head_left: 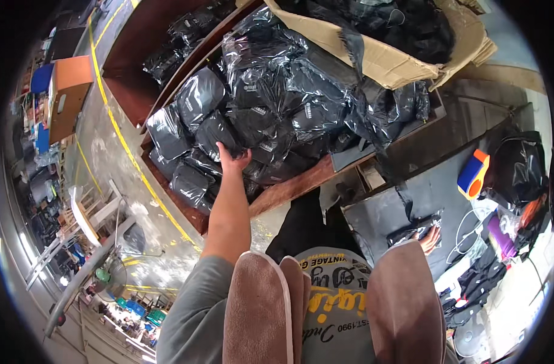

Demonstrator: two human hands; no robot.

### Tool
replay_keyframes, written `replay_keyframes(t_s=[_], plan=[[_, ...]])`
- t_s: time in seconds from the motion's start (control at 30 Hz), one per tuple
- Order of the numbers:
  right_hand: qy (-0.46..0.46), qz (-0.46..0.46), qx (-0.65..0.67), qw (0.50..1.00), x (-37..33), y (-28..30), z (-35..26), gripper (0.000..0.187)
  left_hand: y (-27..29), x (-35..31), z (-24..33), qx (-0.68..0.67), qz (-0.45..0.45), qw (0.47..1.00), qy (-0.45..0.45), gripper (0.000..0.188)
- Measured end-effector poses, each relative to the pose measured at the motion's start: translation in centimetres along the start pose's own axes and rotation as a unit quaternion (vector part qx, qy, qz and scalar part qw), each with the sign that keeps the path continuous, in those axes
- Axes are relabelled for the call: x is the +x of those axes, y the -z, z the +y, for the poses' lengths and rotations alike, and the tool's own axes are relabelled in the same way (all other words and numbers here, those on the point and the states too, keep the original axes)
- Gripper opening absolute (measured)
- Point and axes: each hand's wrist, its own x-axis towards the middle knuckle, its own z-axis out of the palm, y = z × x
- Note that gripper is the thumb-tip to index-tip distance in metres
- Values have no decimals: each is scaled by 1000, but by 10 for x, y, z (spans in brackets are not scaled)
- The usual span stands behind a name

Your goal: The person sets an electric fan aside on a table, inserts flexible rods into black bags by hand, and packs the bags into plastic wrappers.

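Note:
My left hand (233,160) reaches into a wooden bin (295,189) heaped with black pouch-like packages in clear, shiny plastic. Its fingers are apart and touch the lower edge of one wrapped black package (215,130); they do not close round it. At the right, over a dark grey tabletop (374,212), my right hand (431,240) has its fingers bent against a small black item in clear plastic (415,228). A brown cloth flap hides part of that hand and its wrist. A long black strip (391,173) hangs down near the item.
An open cardboard box (325,37) of black items stands beyond the bin. On the tabletop are an orange-and-blue tape dispenser (473,175), a black plastic bag (516,167) and a white cable (465,233). A yellow-lined floor (122,139) lies to the left.

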Motion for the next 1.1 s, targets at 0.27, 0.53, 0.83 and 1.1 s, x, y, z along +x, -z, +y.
replay_keyframes(t_s=[0.27,0.53,0.83,1.1], plan=[[-14,-30,4,999,2,14,-16,78,30,-25,-19,69,-179,981,36,67],[-41,-23,16,999,1,27,-12,76,116,-148,-23,299,-288,905,-96,46],[-27,-35,76,996,10,113,-18,68,31,-363,-152,585,-487,591,-267,43],[247,-51,316,915,-1,280,-84,102,44,-519,-272,746,-483,-120,-442,60]])
